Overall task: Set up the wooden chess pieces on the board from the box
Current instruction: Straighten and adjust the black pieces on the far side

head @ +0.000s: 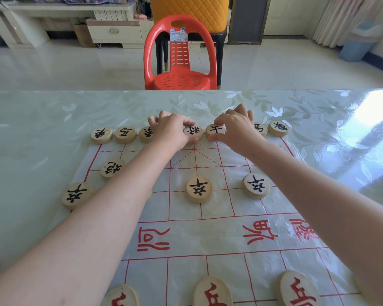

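Between the two hands, on the far back rank of the board (219, 237), sit the two pieces being set. Left hand (171, 129): fingers curled, thumb and fingertips pinching the rim of the black general piece (193, 131) from either side. Right hand (237, 127): likewise partly closed, thumb (213, 138) on the near edge and fingers over the far edge of the advisor piece (215, 130), just beside the general. To the outer side of the left hand lie three placed discs (122, 134); beyond the right hand, two more (278, 128), one partly hidden. Nearer than both wrists stand black soldiers (199, 189) and, nearest the camera, red soldiers (212, 292). Judged step: seating the central pieces. Done well, each disc is slid until centred on its line crossing at the palace edge, character upright for the opposing seat, without nudging neighbours, which lie almost touching. No box is in view.
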`<action>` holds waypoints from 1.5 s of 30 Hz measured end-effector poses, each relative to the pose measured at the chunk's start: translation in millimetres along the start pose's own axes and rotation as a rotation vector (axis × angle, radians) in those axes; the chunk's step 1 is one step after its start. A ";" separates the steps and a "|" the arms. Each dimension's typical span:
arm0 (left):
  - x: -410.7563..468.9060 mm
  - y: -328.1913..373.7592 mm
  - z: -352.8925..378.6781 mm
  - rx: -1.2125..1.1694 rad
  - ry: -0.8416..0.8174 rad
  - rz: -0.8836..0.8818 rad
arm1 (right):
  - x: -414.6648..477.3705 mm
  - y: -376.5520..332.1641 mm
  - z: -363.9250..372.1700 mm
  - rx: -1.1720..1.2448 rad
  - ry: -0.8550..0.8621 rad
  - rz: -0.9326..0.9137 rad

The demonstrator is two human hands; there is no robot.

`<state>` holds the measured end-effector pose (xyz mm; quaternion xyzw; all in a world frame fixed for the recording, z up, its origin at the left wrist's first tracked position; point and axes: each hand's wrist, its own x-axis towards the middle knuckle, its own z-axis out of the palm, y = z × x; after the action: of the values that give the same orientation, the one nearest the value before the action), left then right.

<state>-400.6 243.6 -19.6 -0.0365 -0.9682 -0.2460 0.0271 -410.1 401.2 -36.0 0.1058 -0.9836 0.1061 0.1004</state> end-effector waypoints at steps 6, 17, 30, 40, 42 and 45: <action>2.5 -2.3 2.4 0.015 0.003 -0.006 | 1.0 -1.5 -0.6 -0.022 -0.021 -0.001; 1.8 2.5 1.6 0.038 -0.020 -0.009 | 1.5 -3.2 -1.3 -0.043 -0.038 0.013; -2.5 2.6 2.9 0.024 -0.035 -0.016 | -0.4 -1.8 3.3 -0.051 -0.008 0.020; -11.1 16.0 -5.7 -0.051 0.032 0.137 | -13.2 48.6 -40.3 0.260 0.060 0.176; -8.8 25.5 0.0 -0.050 0.020 0.163 | -16.8 66.1 -41.1 0.289 0.022 0.239; 0.8 40.3 15.3 0.002 0.006 0.230 | -23.0 80.9 -38.2 0.337 -0.015 0.302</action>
<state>-398.5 286.3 -13.9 -0.1464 -0.9578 -0.2403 0.0578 -400.0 491.6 -19.7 -0.0267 -0.9573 0.2821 0.0570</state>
